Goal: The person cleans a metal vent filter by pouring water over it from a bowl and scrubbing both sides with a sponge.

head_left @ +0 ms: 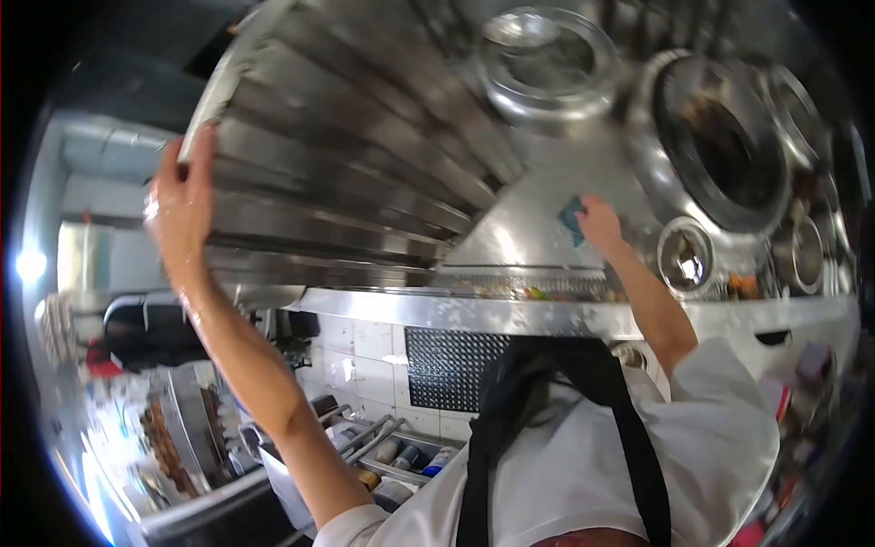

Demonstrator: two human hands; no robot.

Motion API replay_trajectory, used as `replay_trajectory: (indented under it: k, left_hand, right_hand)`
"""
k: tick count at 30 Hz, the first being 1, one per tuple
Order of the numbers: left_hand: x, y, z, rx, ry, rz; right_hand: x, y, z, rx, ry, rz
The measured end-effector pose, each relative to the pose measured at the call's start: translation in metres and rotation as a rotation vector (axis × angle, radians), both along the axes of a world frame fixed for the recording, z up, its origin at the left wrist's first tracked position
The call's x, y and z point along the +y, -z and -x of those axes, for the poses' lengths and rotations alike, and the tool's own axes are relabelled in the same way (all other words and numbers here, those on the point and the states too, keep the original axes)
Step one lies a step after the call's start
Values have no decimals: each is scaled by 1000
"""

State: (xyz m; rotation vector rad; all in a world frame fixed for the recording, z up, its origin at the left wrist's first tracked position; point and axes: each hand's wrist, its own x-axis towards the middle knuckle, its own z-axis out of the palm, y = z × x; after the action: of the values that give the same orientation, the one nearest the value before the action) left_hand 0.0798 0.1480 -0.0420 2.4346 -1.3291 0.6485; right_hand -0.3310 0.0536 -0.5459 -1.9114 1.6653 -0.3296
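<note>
At the left, my left hand [180, 205] is wet and grips the rim of a large ribbed metal panel [337, 137], thumb and fingers around its edge. The panel stands tilted over the steel counter [547, 182], its long ridges fanning toward the middle of the view. My right hand [600, 223] pinches a teal scouring pad [571, 219] close over the bare steel, right of the panel's lower corner.
A round metal bowl [547, 68] stands at the back. To the right are a big pot [665, 137] with dark contents and a small bowl [685, 258]. Food scraps [538, 294] lie along the drain channel by the counter's front edge [437, 314]. Below is a black mat [447, 365].
</note>
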Motion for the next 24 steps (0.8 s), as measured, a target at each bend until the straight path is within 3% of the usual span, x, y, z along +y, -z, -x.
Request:
replay_trajectory:
  k: [1, 3, 4, 5, 6, 8, 10, 12, 16, 18, 24]
  left_hand:
    - [1, -7, 8, 19, 18, -13]
    - [-5, -23, 25, 232, 86, -48]
    - [-11, -25, 27, 297, 98, -54]
    - [-20, -26, 24, 298, 104, -40]
    - [-29, -23, 19, 254, 138, -47]
    - [-39, -21, 12, 217, 188, -47]
    - [-40, -23, 8, 169, 146, -67]
    - [-34, -23, 7, 158, 156, -51]
    - [-36, -22, 0, 119, 184, -69]
    - [-33, -18, -3, 98, 213, -70]
    - [-31, -19, -8, 64, 241, -84]
  right_hand:
    - [-17, -15, -19, -23, -35, 23]
    - [-39, -43, -42, -713, 229, 52]
    - [-25, -145, -67, -976, 236, 25]
    - [-33, -177, -98, -1169, 158, 253]
    - [-8, -255, -123, -1349, 136, 215]
    - [6, -323, -173, -1092, 46, 825]
    - [13, -370, -229, -1053, -20, 1338]
    - [6, -386, -285, -1024, -108, 1450]
    - [-12, -398, -309, -832, -97, 1553]
    - [-14, -392, -307, -593, -262, 1639]
    - [-15, -335, -287, -333, -429, 1706]
